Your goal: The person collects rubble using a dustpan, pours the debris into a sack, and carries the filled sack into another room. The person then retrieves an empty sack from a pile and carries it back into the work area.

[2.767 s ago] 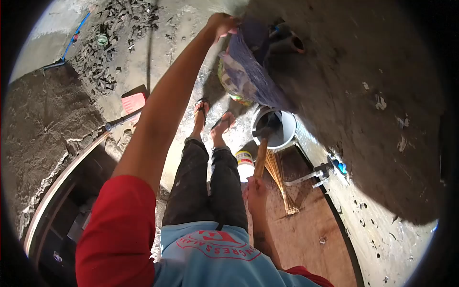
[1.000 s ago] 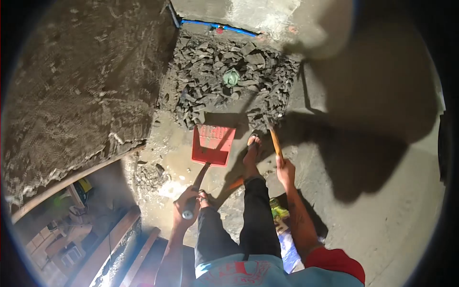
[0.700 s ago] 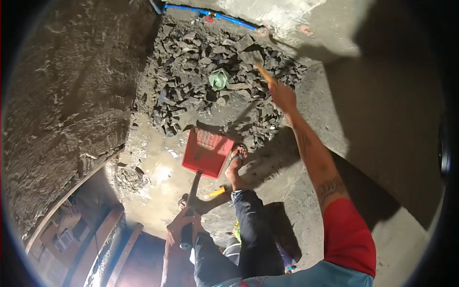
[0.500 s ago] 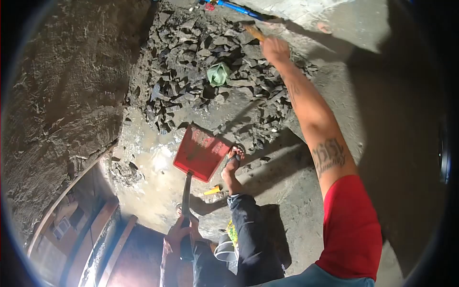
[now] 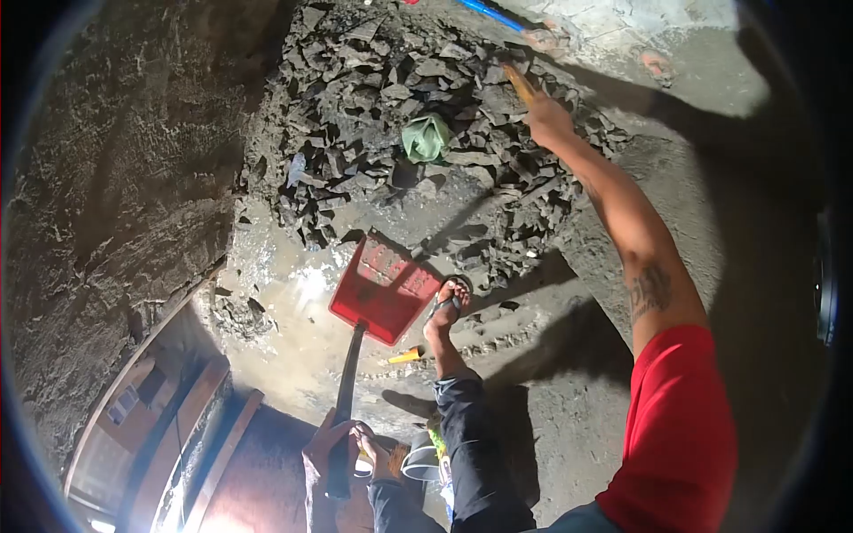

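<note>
My left hand is closed around the dark handle of a red dustpan. The pan lies on the wet floor, its wide front edge facing broken stone rubble. At the upper right, my right hand grips a yellowish wooden handle, which slants over the stones. I cannot make out what the handle's far end carries. A crumpled green plastic bag rests on the rubble between the pan and my right hand. My sandaled right foot stands beside the pan's right edge.
A rough wall rises at the left. Wooden boards stand at lower left. A small yellow piece and a grey bucket are near my legs. At top right, a blue pole lies near what looks like a person's foot.
The view has shifted slightly. My right hand has moved right and nearer to me with the wooden handle. My left hand stays on the dustpan's handle.
</note>
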Action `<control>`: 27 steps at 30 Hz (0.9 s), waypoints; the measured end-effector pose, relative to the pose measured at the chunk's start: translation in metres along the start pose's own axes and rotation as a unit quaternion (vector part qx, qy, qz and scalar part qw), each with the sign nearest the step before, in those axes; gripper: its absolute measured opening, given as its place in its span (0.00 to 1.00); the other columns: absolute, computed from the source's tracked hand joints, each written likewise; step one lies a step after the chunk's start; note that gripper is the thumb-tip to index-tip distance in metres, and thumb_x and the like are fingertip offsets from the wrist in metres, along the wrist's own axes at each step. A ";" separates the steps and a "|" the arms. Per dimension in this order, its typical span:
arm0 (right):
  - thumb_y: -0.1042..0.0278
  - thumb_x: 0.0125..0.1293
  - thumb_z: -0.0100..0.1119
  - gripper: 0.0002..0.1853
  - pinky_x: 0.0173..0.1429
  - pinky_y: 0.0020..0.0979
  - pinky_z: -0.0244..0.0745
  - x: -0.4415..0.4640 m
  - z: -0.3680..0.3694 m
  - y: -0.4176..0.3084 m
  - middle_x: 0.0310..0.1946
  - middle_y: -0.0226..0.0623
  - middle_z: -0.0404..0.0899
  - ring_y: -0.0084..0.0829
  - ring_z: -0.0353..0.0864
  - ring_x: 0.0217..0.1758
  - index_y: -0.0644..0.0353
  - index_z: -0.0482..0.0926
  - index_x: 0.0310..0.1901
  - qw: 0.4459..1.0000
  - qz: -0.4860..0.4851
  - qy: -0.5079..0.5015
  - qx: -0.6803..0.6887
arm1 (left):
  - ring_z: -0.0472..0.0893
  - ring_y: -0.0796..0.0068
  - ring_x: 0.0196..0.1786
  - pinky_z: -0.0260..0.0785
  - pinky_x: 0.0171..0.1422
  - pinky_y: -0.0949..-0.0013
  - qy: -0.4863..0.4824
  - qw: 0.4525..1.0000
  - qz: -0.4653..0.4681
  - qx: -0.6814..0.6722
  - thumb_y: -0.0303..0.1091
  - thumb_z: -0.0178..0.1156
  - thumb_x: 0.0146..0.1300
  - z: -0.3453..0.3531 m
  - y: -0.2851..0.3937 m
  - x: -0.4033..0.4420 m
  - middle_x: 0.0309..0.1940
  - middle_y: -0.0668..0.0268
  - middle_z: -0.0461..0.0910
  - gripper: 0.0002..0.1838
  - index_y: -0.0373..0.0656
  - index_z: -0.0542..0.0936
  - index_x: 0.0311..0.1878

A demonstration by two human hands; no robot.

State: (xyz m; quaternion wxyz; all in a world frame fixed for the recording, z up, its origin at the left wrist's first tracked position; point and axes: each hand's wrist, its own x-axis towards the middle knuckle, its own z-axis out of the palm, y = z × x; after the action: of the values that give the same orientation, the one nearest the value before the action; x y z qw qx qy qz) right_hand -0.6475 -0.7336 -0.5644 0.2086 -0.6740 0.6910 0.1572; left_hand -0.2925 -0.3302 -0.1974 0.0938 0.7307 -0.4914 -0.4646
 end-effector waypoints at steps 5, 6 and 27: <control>0.76 0.52 0.54 0.21 0.39 0.48 0.74 -0.073 0.008 0.040 0.31 0.57 0.78 0.53 0.80 0.37 0.74 0.67 0.48 0.996 -0.019 -0.068 0.063 | 0.82 0.57 0.45 0.74 0.46 0.67 0.008 1.000 0.009 -0.011 0.24 0.60 0.52 0.004 -0.007 0.007 0.49 0.43 0.77 0.08 0.42 0.80 0.37; 0.76 0.51 0.55 0.21 0.38 0.48 0.73 -0.074 0.031 0.056 0.31 0.57 0.78 0.53 0.80 0.37 0.74 0.67 0.48 0.997 -0.036 -0.063 0.041 | 0.82 0.57 0.45 0.74 0.46 0.67 0.012 1.000 0.012 -0.011 0.24 0.60 0.52 0.005 -0.007 0.007 0.49 0.43 0.77 0.08 0.42 0.81 0.37; 0.75 0.55 0.53 0.23 0.37 0.45 0.72 -0.047 0.012 0.022 0.38 0.54 0.80 0.49 0.80 0.37 0.66 0.73 0.55 0.991 -0.026 -0.113 0.064 | 0.83 0.59 0.42 0.75 0.42 0.69 0.035 0.999 -0.008 0.033 0.24 0.61 0.52 -0.005 -0.016 0.003 0.49 0.43 0.77 0.08 0.43 0.82 0.36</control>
State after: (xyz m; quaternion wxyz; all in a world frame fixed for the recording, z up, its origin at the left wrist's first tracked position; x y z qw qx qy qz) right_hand -0.6681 -0.6857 -0.5526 0.3320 -0.6551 0.6538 0.1820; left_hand -0.2786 -0.3264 -0.2057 0.0829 0.7534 -0.4969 -0.4227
